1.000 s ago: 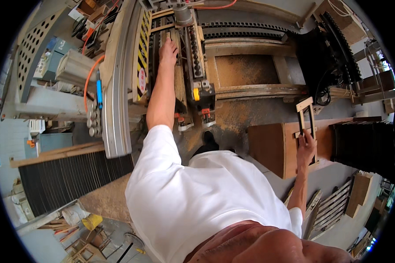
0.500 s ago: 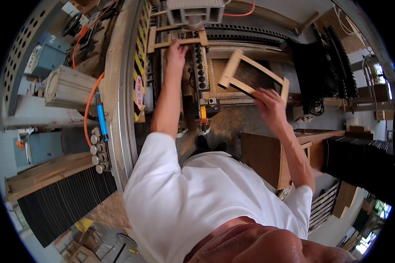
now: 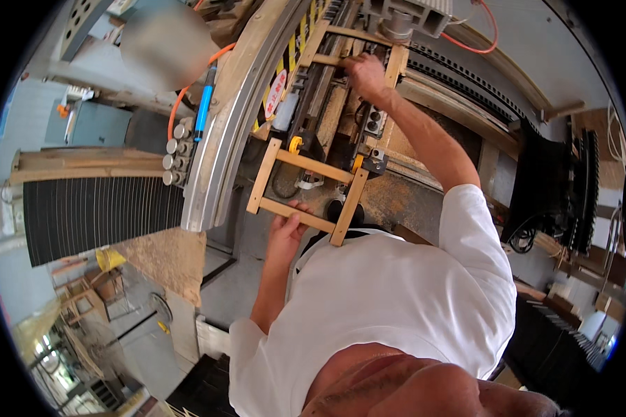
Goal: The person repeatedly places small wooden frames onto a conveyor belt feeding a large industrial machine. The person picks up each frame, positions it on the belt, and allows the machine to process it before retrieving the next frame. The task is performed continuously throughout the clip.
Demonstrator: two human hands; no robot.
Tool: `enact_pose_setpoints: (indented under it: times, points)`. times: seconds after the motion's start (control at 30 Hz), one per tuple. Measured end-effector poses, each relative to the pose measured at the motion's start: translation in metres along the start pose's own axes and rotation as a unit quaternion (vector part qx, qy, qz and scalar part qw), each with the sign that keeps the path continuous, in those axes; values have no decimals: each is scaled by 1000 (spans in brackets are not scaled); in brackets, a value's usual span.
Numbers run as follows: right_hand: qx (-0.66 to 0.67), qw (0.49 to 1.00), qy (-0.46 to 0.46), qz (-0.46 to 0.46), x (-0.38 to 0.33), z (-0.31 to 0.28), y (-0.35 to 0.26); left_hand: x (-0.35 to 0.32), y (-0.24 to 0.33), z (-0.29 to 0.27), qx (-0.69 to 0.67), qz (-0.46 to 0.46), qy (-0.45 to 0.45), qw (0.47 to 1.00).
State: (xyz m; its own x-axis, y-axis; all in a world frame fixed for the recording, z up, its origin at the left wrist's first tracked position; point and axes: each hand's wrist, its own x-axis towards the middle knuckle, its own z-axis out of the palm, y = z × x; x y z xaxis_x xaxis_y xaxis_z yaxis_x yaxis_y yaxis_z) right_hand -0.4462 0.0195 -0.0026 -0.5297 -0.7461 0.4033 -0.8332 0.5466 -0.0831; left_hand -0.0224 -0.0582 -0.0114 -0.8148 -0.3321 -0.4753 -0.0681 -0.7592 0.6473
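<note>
My left hand (image 3: 286,228) is closed on the near rail of a pale wooden frame (image 3: 313,165), holding it in front of my waist. The frame has four sides, its end pieces reaching past the rails. Farther off, a second wooden frame (image 3: 395,66) of like shape lies across the machine bed, below a grey spindle head (image 3: 398,26). My right hand (image 3: 366,74) is closed at this frame's near rail; its fingertips are partly hidden.
A metal machine rail (image 3: 219,139) with yellow-black striping runs along the left. Black bellows (image 3: 104,215) lie farther left. A black cover (image 3: 546,187) hangs at the right. Sawdust covers the floor (image 3: 379,201). A blue tool (image 3: 204,111) hangs on an orange hose. A blurred round patch fills the upper left.
My left hand has drawn a frame back from the machine toward my waist. My right hand has moved its frame forward and left onto the machine bed. The view has turned.
</note>
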Motion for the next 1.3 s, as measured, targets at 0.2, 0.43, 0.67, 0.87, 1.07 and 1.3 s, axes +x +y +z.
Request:
enact_pose_setpoints:
  times: [0.2, 0.43, 0.67, 0.87, 1.07, 1.3]
  points:
    - [-59, 998, 1, -16, 36, 16, 43, -45, -31, -10, -68, 52, 109, 990]
    - [-141, 988, -19, -59, 83, 25, 80, -52, -56, -44, -88, 104, 185, 973]
    - [-209, 974, -4, -86, 109, 58, 122, -47, -71, -64, -92, 129, 262, 952]
    - [-182, 979, -87, -24, 117, 42, 85, -48, -80, -76, -75, 150, 312, 935]
    - [-221, 969, -24, -105, 119, 70, 136, -71, -43, -71, 81, 167, 356, 916]
    - [-243, 964, -74, -73, 128, 69, 118, -150, 22, -64, 160, 312, 359, 865]
